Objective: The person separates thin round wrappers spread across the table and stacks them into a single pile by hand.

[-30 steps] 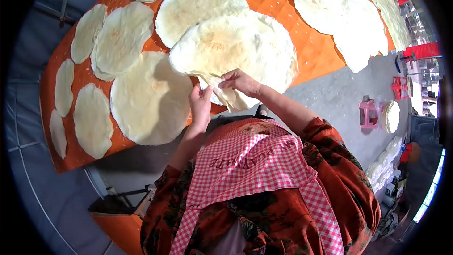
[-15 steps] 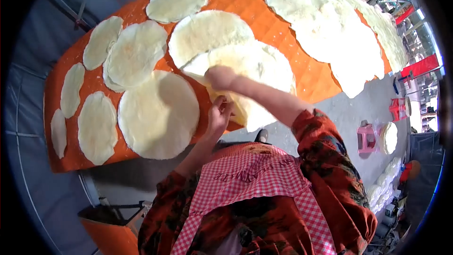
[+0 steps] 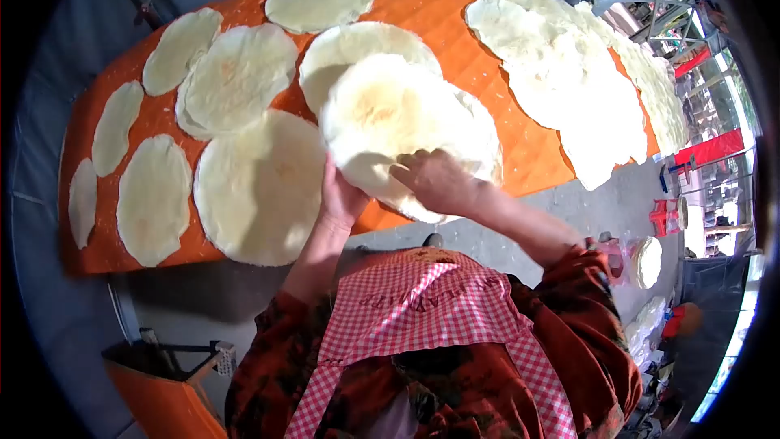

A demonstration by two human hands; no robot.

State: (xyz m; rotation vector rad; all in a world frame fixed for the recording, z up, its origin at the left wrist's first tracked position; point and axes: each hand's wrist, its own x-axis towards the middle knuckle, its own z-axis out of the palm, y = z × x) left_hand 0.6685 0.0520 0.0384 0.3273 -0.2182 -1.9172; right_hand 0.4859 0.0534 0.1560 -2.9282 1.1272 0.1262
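Note:
A round pale flatbread [image 3: 390, 106] with a lightly browned middle lies over other flatbreads near the front edge of the orange-covered table [image 3: 520, 146]. My left hand [image 3: 341, 193] grips its lower left edge, the fingers hidden underneath. On its lower right part rests my right hand [image 3: 439, 181], fingers bent and close together; whether they pinch the bread is not clear. Partly beneath it, farther back, is another round flatbread [image 3: 357, 41]. A large flatbread [image 3: 260, 187] lies flat just left of my left hand.
More single flatbreads [image 3: 154, 199] lie on the left of the table. A large overlapping pile [image 3: 569, 81] covers its right side. Pink stool [image 3: 611, 258] and red stool [image 3: 668, 216] stand on the floor at right. An orange bin [image 3: 162, 390] is at lower left.
The top flatbread, earlier bunched and folded at its near edge between my hands, now lies spread out. My right hand has moved right from above my left hand, which has shifted left.

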